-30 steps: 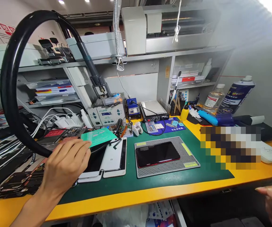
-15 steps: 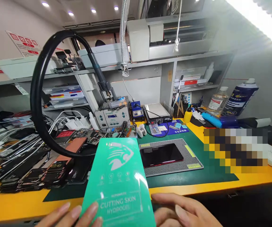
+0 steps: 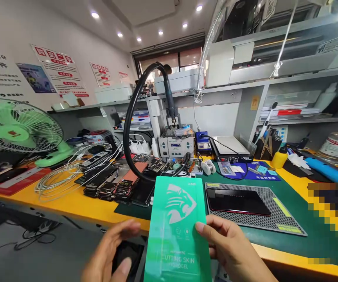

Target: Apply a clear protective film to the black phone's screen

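A flat green hydrogel skin packet (image 3: 176,239) with a white big-cat head and the words "Cutting Skin Hydrogel" stands tilted up in front of me. My right hand (image 3: 230,243) grips its right edge, thumb on the front and fingers behind. To the left of the packet, my left hand (image 3: 112,250) is off it, thumb and fingers apart and holding nothing. Behind and to the right, a black phone (image 3: 238,200) with a red edge lies on a grey perforated mat (image 3: 286,225).
Stacked phone parts (image 3: 107,184) and white cables (image 3: 51,180) fill the bench's left side, near a green fan (image 3: 19,129). A thick black hose (image 3: 128,129) arches behind the packet from a soldering station (image 3: 176,145). A yellow bottle (image 3: 279,158) stands at the right.
The view has swung left, bringing the fan and wall posters in. My left hand has come off the packet. My right hand now grips the packet's edge with the thumb on its front.
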